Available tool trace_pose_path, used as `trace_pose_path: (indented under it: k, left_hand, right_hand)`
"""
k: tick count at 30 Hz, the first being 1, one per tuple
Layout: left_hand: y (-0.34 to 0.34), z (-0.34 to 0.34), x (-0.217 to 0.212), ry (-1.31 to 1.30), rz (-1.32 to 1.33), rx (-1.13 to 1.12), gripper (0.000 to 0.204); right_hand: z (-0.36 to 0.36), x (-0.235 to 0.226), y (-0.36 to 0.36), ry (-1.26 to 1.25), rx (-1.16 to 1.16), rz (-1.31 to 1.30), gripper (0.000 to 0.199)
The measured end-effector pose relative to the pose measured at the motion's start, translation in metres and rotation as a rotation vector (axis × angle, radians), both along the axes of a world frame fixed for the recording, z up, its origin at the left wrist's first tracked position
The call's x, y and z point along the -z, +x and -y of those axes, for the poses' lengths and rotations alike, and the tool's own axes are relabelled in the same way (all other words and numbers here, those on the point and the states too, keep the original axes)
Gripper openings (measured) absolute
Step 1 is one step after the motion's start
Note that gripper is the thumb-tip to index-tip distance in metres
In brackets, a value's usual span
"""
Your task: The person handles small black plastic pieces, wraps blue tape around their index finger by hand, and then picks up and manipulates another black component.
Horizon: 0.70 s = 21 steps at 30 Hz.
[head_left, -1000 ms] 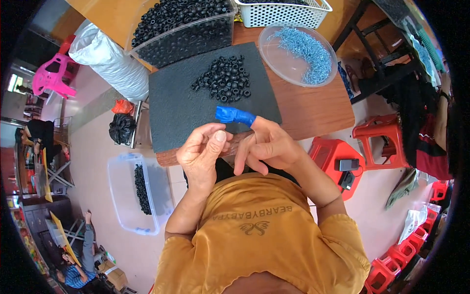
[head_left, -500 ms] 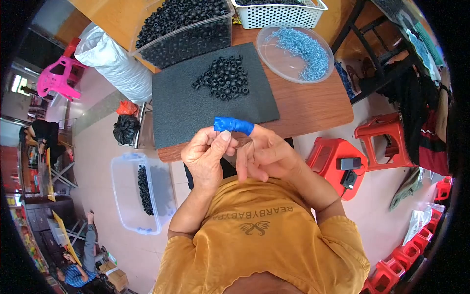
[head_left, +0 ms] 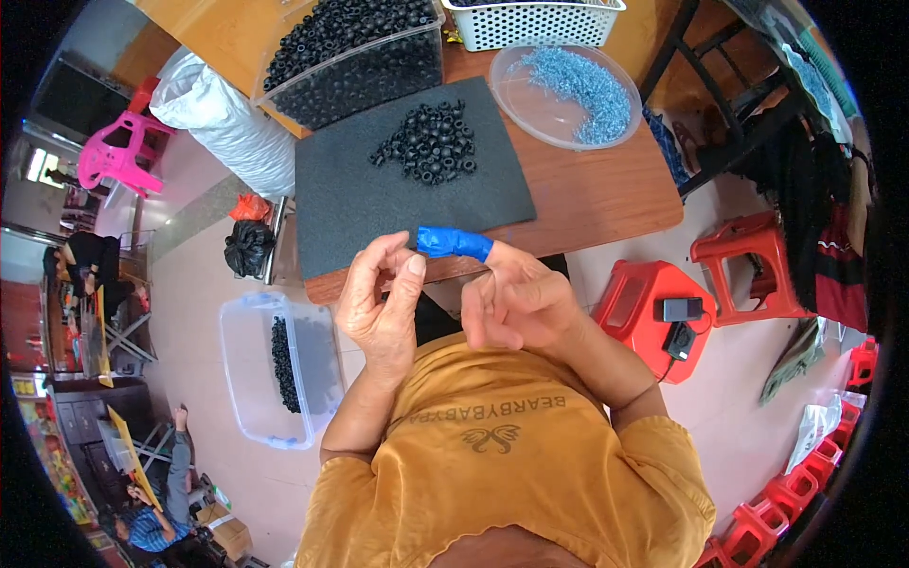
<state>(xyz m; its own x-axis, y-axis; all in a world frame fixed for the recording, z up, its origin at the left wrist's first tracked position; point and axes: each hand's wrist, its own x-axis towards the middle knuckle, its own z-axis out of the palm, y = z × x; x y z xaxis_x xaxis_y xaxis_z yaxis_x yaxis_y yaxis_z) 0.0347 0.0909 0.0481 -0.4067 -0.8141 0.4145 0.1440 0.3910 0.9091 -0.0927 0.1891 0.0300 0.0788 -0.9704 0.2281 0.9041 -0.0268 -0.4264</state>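
Observation:
My right hand [head_left: 516, 301] stretches its index finger to the left, and blue tape [head_left: 453, 242] is wound around that finger. Its other fingers are loosely bent and slightly blurred, with nothing visible in them. Close to the taped fingertip, my left hand [head_left: 381, 298] has its thumb and index finger apart, apparently holding nothing. Both hands hover at the table's near edge. Beyond them, a pile of small black ring-shaped parts [head_left: 431, 142] lies on a dark grey mat [head_left: 331, 204]. A round clear lid [head_left: 530, 109] with many tiny light-blue pieces [head_left: 597, 99] is right of the mat.
A clear bin [head_left: 350, 90] of black parts and a white perforated basket [head_left: 535, 28] stand at the table's back. A white sack [head_left: 222, 128] and a clear tub [head_left: 251, 379] are on the left. Red stools [head_left: 653, 317] stand right, one bearing small black devices [head_left: 680, 327].
My left thumb and fingers have come off the blue tape and spread apart, shifting slightly left. The right hand stays nearly where it was.

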Motion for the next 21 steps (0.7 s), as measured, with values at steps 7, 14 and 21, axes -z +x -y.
trace_pose_path:
  k: [7,14,21]
  left_hand:
    - [0.001,-0.012,-0.003,0.186,-0.086,0.118,0.028]
    - [-0.003,-0.01,-0.009,0.315,-0.086,0.155,0.024]
    - [-0.007,-0.004,-0.007,0.395,-0.161,0.17,0.019]
  right_hand:
    - [-0.006,-0.002,0.0,-0.006,-0.036,-0.041,0.075]
    - [-0.012,0.005,0.004,0.01,-0.003,0.072,0.081]
    - [-0.012,0.0,0.009,-0.008,-0.054,0.308,0.085]
